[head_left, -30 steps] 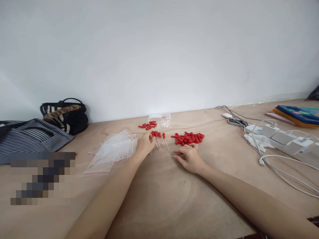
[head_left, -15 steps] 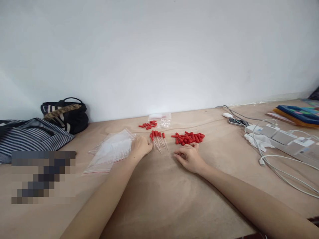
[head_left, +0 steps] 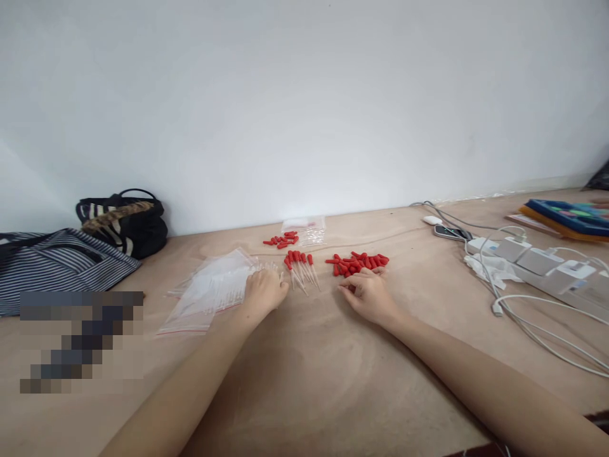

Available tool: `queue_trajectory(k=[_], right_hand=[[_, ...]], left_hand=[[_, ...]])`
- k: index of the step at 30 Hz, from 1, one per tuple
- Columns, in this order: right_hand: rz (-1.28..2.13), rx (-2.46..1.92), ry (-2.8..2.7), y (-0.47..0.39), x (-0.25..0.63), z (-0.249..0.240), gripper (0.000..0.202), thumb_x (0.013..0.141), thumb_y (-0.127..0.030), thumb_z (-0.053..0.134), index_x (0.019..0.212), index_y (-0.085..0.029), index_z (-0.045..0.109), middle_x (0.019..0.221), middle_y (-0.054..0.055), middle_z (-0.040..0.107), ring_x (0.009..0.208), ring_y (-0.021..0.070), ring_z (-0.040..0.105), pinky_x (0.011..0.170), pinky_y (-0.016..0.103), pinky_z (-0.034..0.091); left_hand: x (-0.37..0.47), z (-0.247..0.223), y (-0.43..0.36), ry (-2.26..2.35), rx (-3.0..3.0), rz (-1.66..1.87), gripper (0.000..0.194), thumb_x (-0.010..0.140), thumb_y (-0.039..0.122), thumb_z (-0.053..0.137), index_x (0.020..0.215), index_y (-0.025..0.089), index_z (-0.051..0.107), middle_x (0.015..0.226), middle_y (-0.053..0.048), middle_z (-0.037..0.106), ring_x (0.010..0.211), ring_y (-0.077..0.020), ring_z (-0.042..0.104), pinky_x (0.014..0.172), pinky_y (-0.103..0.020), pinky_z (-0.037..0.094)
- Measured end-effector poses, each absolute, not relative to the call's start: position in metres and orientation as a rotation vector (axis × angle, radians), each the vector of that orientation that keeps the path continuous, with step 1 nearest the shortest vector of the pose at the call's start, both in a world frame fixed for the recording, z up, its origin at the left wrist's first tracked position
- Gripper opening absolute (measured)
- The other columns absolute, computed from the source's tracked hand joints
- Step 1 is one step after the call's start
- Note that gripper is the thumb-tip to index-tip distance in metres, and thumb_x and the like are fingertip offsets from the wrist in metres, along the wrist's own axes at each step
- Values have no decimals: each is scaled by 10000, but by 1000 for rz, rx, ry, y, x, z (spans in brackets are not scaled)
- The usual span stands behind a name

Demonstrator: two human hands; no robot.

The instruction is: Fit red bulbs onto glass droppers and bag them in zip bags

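Observation:
My left hand (head_left: 265, 292) is closed, knuckles up, over a row of clear thin tubes (head_left: 228, 295) lying on clear zip bags (head_left: 190, 304). Its fingertips are hidden, so anything in them does not show. Just right of it lies a fan of droppers (head_left: 304, 273), clear stems with red rubber bulbs. My right hand (head_left: 371, 298) has its fingers curled and drawn together against the near edge of a heap of red rubber bulbs (head_left: 359, 263). Whether it grips anything I cannot make out.
Farther back lie more red bulbs (head_left: 283, 239) beside a clear bag with tubes (head_left: 311, 233). A power strip with white chargers (head_left: 542, 261) and cables (head_left: 528, 324) lies at right. Bags (head_left: 71, 270) stand at left; a wall (head_left: 304, 114) bounds the table's back.
My left hand has shifted slightly left and nearer, uncovering tubes behind it. My right hand has moved a little right, its fingers close to the red bulbs.

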State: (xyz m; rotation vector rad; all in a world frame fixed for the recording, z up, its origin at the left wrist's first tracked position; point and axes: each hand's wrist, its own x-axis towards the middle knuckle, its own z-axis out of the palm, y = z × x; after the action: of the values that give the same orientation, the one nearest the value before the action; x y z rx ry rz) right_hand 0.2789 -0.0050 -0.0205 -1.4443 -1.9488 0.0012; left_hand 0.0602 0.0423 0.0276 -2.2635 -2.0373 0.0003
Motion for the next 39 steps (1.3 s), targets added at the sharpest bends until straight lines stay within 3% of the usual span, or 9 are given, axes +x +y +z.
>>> queue_trajectory(k=[3, 6, 10, 18, 26, 34, 39], right_hand=[[-178, -1510, -1853, 1, 289, -18, 155, 773, -281, 523, 692, -220, 641, 716, 27, 642, 745, 183, 495, 745, 356, 198], [-304, -1561, -1782, 8, 296, -17, 152, 764, -333, 545, 754, -225, 651, 741, 39, 616, 787, 199, 476, 765, 373, 181], [-323, -1607, -1820, 15, 295, -17, 204, 776, -383, 529, 850, -255, 670, 784, 53, 576, 817, 213, 451, 769, 391, 174], [-365, -1633, -1936, 25, 285, -23, 217, 832, -342, 468, 889, -289, 670, 809, 60, 554, 844, 220, 422, 777, 409, 174], [-275, -1528, -1858, 17, 283, -21, 195, 811, -269, 479, 884, -239, 657, 871, 61, 588, 859, 212, 466, 779, 383, 205], [190, -1121, -2333, -22, 273, -11, 189, 765, -230, 515, 913, -250, 630, 800, 14, 651, 804, 171, 511, 751, 339, 233], [290, -1190, -2294, -21, 268, -16, 240, 731, -367, 583, 932, -245, 632, 862, 25, 639, 822, 186, 499, 739, 341, 244]], left_hand=[[53, 29, 21, -1968, -2348, 1, 188, 728, 208, 450, 622, 151, 594, 713, -101, 624, 738, -239, 596, 660, -311, 429], [46, 24, 2, -1709, -2520, -122, 153, 750, 168, 450, 665, 157, 577, 737, -70, 598, 741, -203, 562, 678, -294, 417], [38, 15, -12, -1345, -2694, -213, 166, 804, 187, 436, 696, 153, 557, 762, -64, 556, 729, -195, 518, 675, -308, 405], [33, 6, -16, -1221, -2849, -321, 161, 841, 187, 405, 731, 171, 523, 791, -40, 527, 732, -176, 488, 679, -309, 400], [36, -5, -16, -1437, -3045, -713, 53, 796, 217, 489, 780, 191, 533, 834, -25, 545, 771, -159, 514, 705, -292, 419], [40, -9, -14, -1562, -2975, -789, 99, 802, 202, 464, 713, 183, 502, 760, -13, 565, 738, -161, 514, 710, -315, 411], [38, -12, -15, -1580, -2981, -801, 65, 798, 182, 471, 752, 183, 517, 778, -11, 581, 744, -159, 522, 723, -320, 407]])
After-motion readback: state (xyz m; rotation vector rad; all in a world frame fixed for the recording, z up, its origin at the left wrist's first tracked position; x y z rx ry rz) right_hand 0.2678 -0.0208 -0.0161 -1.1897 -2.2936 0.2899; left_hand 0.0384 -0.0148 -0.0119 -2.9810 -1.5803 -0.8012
